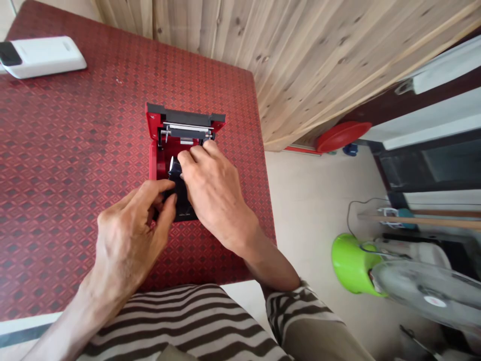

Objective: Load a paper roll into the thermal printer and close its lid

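Note:
A small red and black printer-like device (153, 163) sits on the table with its lid (188, 118) raised, showing a metal-ended roller inside. Within the body is a dark roll (174, 168) with a pale end, partly covered by my right hand (214, 193). That hand's fingers curl down over the roll and grip it; its fingertips are hidden. My left hand (131, 225) is at the front left of the device, thumb and forefinger nearly together around the edge of a black sheet or flap (182, 200). Whether that black piece belongs to the roll or the device, I cannot tell.
A red patterned cloth covers the table (75, 165). At the far left lies a white handheld object (48, 56) with a dark end. Wooden boards (233, 30) rise behind the table. On the floor to the right stand a green stool (353, 263) and a fan (428, 291).

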`<state>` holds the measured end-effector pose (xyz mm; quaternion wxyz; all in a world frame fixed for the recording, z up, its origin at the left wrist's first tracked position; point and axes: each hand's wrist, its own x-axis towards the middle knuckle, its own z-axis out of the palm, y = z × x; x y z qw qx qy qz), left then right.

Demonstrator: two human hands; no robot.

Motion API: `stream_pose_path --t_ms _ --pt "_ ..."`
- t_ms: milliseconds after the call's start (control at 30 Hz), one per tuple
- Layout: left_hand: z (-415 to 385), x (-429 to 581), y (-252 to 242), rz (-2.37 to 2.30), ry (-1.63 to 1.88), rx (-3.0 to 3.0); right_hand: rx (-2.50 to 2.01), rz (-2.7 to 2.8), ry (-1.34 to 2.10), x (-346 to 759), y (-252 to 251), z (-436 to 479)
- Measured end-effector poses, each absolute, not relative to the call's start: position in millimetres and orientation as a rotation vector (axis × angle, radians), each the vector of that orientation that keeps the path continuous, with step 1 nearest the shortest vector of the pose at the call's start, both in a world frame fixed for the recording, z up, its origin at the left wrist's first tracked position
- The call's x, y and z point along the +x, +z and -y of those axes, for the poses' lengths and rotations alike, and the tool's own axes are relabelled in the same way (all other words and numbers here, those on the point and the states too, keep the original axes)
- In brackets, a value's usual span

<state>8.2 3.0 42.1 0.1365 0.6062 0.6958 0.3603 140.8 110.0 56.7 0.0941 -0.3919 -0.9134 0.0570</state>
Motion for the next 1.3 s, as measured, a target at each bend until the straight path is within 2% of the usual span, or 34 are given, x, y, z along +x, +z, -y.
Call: stream_pose_path --t_ms 367,567,800,1067,1200,1300 --pt "-29 4 39 -2.139 0.806 1.814 -1.280 2.950 0.505 116 57 -136" --pt "-43 1 45 -2.171 0.633 1.728 -1.153 2.930 0.506 128 42 -144" --pt "-41 -1 50 -2.083 0.870 1.656 -0.857 2.675 0.689 181 65 -107" --pt "-44 -5 52 -1.900 1.036 1.320 -0.944 2.519 0.206 174 31 -77" --pt "-42 -5 55 -1.837 1.046 1.342 -0.923 2.490 0.119 178 21 -74" --pt "-45 -10 58 -1.901 1.303 1.361 -0.879 2.450 0.090 182 16 -72"
